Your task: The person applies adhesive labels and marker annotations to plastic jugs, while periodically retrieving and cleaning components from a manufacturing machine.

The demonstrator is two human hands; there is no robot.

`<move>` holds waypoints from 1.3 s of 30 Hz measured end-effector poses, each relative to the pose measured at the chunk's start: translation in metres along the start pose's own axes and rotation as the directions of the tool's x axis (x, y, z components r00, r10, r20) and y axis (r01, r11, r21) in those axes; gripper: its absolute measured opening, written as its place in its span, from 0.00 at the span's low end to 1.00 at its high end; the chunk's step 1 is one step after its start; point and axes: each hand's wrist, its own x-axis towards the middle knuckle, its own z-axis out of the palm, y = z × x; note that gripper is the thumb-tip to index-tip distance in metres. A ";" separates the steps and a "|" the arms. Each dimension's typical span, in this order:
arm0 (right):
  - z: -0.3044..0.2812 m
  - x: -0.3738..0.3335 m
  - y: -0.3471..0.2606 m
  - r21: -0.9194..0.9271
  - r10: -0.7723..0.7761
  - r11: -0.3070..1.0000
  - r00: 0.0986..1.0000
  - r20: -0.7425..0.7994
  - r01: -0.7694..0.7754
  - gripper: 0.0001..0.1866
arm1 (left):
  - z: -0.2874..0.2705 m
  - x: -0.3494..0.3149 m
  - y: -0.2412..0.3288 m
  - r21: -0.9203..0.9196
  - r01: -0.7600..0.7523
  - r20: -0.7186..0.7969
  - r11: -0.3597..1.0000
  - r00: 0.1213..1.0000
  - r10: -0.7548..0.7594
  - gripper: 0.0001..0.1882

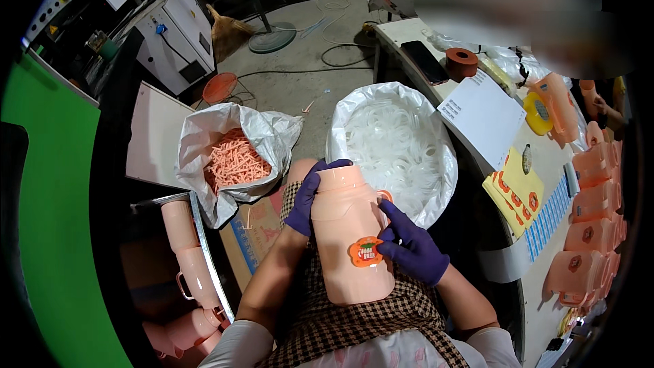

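Note:
A glossy pink plastic jug body [347,272] rests over my lap, upright in the picture with its neck pointing away from me. My left hand [308,201], in a purple glove, is closed round the jug's upper left side near the neck. On the jug's lower front is an orange flower-shaped sticker [366,251]. My right hand [417,249], also in a purple glove, has its fingertips closed at the sticker's right edge. Its upper finger reaches along the jug's right side, by a pink handle [385,196] that is partly hidden.
Ahead stand a white sack of clear rings [392,143] and a sack of thin pink pieces [235,160]. Pink jugs lie in a box [197,272] at left. The right table holds stickered jugs [579,269], yellow sticker sheets [511,194], paper [484,112] and a phone [424,61].

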 end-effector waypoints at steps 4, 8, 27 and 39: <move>-0.002 0.002 -0.006 -0.030 -0.014 0.999 1.000 0.006 0.014 0.42 | -0.001 -0.002 -0.003 -0.175 0.052 -0.039 0.983 0.997 -0.060 0.29; -0.007 0.001 -0.003 0.003 -0.035 0.999 0.999 -0.014 0.035 0.41 | -0.008 -0.002 -0.007 -0.150 0.053 -0.051 0.987 0.997 -0.062 0.29; -0.120 -0.088 0.002 -0.884 -0.549 0.464 0.764 -0.339 -0.059 0.16 | 0.059 0.016 0.055 0.781 0.003 -0.136 0.625 0.977 0.166 0.11; -0.387 -0.069 0.048 -0.514 -0.049 0.158 0.513 -0.857 -0.843 0.16 | 0.055 0.044 0.027 0.833 0.100 -0.158 0.544 0.986 0.060 0.07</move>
